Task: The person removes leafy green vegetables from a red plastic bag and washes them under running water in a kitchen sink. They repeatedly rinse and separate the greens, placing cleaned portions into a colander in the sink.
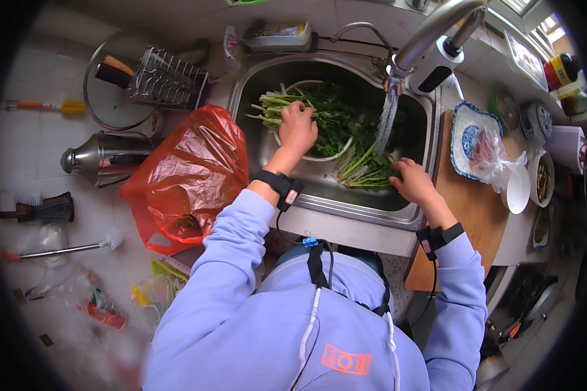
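Observation:
A metal sink (318, 207) lies before me. In it sits a white basket (313, 159) heaped with leafy greens (335, 110), their pale stems pointing left. My left hand (298, 128) is over this heap, its fingers curled on the stems. Another bunch of greens (364, 168) lies on the sink bottom, right of the basket. From the faucet (413, 44), water (386, 119) runs down onto it. My right hand (415, 182) is at the right end of that bunch, thumb and fingertips against its edge. Whether it grips any is unclear.
Left of the sink lies a red plastic bag (191, 171), beside a metal kettle (105, 159) and a wire rack (161, 83). To the right, a wooden cutting board (469, 229) carries a blue-and-white dish (469, 124) holding a plastic bag, with a white bowl (517, 190) nearby.

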`<state>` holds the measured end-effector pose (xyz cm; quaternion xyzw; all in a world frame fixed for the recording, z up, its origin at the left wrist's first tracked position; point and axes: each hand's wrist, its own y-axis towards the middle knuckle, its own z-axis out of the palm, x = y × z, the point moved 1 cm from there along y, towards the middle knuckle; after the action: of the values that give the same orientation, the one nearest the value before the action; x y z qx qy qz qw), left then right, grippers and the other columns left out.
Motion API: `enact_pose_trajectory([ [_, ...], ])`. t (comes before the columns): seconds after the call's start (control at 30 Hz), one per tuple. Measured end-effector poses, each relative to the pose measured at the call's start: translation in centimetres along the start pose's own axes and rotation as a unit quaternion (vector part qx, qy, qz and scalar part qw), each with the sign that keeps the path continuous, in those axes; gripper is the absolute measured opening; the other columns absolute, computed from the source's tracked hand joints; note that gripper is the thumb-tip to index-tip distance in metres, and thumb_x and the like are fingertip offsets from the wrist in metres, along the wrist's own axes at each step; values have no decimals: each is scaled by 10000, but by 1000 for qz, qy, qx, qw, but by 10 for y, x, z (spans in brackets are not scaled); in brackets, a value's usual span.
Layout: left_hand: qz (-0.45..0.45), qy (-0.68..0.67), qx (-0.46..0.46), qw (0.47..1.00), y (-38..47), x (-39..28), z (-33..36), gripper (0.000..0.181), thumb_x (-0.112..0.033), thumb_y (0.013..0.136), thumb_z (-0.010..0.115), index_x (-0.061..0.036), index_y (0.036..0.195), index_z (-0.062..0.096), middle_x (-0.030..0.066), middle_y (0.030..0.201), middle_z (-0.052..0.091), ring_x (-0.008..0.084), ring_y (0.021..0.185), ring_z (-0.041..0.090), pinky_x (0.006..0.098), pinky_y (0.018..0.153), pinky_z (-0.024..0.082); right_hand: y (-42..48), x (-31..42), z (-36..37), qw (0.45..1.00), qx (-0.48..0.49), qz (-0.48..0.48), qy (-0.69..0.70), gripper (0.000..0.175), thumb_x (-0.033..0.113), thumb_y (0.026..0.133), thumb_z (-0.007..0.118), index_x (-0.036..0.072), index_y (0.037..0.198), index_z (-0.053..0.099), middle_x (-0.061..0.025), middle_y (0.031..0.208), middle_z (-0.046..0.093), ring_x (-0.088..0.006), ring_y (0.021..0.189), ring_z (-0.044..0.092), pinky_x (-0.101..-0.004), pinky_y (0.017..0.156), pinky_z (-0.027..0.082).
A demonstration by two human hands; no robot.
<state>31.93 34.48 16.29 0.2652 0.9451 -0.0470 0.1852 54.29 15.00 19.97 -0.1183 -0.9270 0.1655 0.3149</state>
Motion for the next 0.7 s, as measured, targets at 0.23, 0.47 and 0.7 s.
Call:
enact_pose_trajectory([
  [0.23,-19,-151,656,739,-9,-61,46,384,-226,857,484,-160,1235,492,94,1102,560,185,950,551,383,692,522,-11,3,-12,996,68,46,18,281,249,839,537,58,1038,587,-163,1014,587,-316,966,554,-376,826,442],
  [0.47,27,72,721,688,-17,-61,110,500,-246,852,485,-204,1335,365,104,1249,476,284,1088,477,408,688,521,-36,4,-27,982,28,55,177,295,223,840,539,6,1037,572,-178,1005,597,-321,955,565,-368,818,449],
  [0.7,244,198,647,694,-28,-32,194,371,-243,820,489,-69,1142,554,170,1165,539,372,1038,520,419,864,428,-60,-6,-28,968,29,77,239,313,225,842,542,4,1064,558,-172,1024,596,-311,941,577,-360,812,456],
])
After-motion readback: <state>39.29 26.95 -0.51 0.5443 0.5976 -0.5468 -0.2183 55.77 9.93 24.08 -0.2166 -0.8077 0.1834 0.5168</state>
